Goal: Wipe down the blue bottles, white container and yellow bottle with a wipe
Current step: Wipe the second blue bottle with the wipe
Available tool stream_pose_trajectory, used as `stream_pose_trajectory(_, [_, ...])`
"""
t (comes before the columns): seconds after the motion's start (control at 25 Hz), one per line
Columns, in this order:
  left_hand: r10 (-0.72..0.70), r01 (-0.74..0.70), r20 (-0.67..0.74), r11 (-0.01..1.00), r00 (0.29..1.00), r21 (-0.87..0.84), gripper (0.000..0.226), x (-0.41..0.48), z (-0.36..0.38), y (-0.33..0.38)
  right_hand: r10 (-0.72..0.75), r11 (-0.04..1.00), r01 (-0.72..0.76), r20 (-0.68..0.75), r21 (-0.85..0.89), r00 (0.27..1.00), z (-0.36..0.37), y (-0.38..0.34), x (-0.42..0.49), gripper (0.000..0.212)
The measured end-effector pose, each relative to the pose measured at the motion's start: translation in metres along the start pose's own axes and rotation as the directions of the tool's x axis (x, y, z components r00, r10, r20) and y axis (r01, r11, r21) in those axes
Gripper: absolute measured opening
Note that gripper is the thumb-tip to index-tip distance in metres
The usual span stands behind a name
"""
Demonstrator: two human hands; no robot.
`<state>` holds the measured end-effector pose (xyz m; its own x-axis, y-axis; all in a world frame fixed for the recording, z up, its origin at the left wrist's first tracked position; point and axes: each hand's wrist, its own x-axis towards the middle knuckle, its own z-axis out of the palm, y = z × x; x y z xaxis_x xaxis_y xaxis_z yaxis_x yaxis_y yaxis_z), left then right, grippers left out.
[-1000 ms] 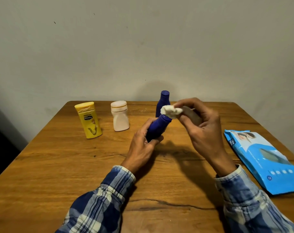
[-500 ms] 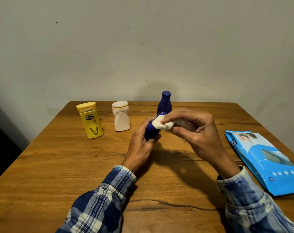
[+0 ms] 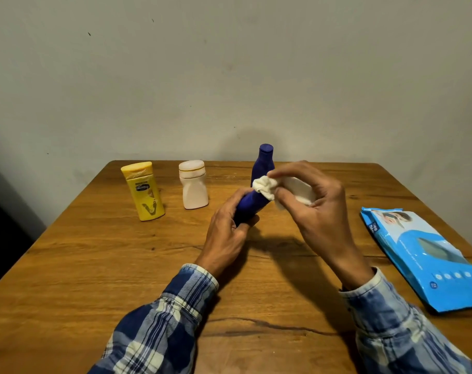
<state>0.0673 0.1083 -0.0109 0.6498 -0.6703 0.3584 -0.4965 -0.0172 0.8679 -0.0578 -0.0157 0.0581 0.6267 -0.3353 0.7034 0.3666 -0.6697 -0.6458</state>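
Our left hand (image 3: 226,236) grips one tilted blue bottle (image 3: 249,209) over the table (image 3: 94,265); our right hand (image 3: 318,211) pinches the wipe (image 3: 264,188) onto the bottle's top. Near the far edge stand a second blue bottle (image 3: 263,163), one white container (image 3: 193,184) and one yellow bottle (image 3: 144,191).

Row at the back of the counter (image 3: 94,265), pack (image 3: 429,255) at right
From left: flip-cap bottle (image 3: 144,191), container (image 3: 193,186), upright bottle (image 3: 263,163); tilted bottle (image 3: 249,207) before it, wipe (image 3: 264,186) against its top.

- Top of held bottle (image 3: 249,209) lies under wipe (image 3: 264,187); its base is inside left hand (image 3: 226,238).
- Lower rear bottle (image 3: 263,163) is behind wipe and right hand (image 3: 318,211).
- Right edge cuts pack (image 3: 429,260).
- Yellow bottle (image 3: 145,193) print is unreadable.
- Bottom edge cuts left sleeve (image 3: 162,319) and right sleeve (image 3: 396,325).
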Motion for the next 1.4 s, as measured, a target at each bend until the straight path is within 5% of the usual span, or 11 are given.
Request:
stream_pose_trajectory(0.12, [-0.015,0.015,-0.009,1.000,1.000,0.010,0.079,-0.001,-0.001,-0.001,-0.061,0.996,0.063,0.052,-0.055,0.997,-0.003,0.002,0.000,0.025])
stream_pose_trajectory(0.32, [0.045,-0.045,0.006,0.998,0.999,0.046,0.059,0.002,0.002,-0.004,0.000,0.999,-0.006,-0.137,-0.042,0.991,-0.009,0.005,0.000,0.021])
stream_pose_trajectory(0.52, [0.033,-0.032,-0.006,0.998,0.999,0.048,0.073,0.001,0.000,-0.006,-0.023,0.999,0.024,0.005,-0.028,1.000,-0.001,0.003,0.000,0.024])
stream_pose_trajectory(0.68, [0.042,-0.042,-0.009,0.998,0.999,0.038,0.061,0.002,0.002,-0.007,-0.014,0.997,0.004,-0.141,-0.076,0.990,-0.012,0.004,0.001,0.022])
stream_pose_trajectory(0.84, [0.036,-0.036,-0.034,0.999,0.999,-0.009,0.067,0.003,0.000,-0.007,0.005,1.000,-0.005,-0.009,0.003,1.000,-0.003,0.003,-0.001,0.022])
stream_pose_trajectory(1.0, [0.033,-0.033,-0.026,0.999,0.999,-0.017,0.066,0.003,0.001,-0.008,0.033,0.998,-0.040,-0.147,-0.043,0.989,-0.014,0.008,0.001,0.023])
stream_pose_trajectory(1.16, [0.033,-0.034,-0.038,0.999,0.999,-0.036,0.067,0.004,0.000,-0.011,-0.043,0.999,0.044,0.011,-0.012,0.999,0.001,0.001,-0.002,0.024])
stream_pose_trajectory(1.32, [0.029,-0.030,-0.031,0.999,0.999,-0.042,0.063,0.004,0.002,-0.012,-0.011,0.999,0.007,-0.110,-0.036,0.994,-0.008,0.004,0.000,0.024])
stream_pose_trajectory(1.4, [0.026,-0.027,-0.034,0.999,0.999,-0.047,0.075,0.003,0.002,-0.009,-0.047,0.999,0.047,-0.045,-0.004,0.998,-0.002,-0.002,-0.002,0.026])
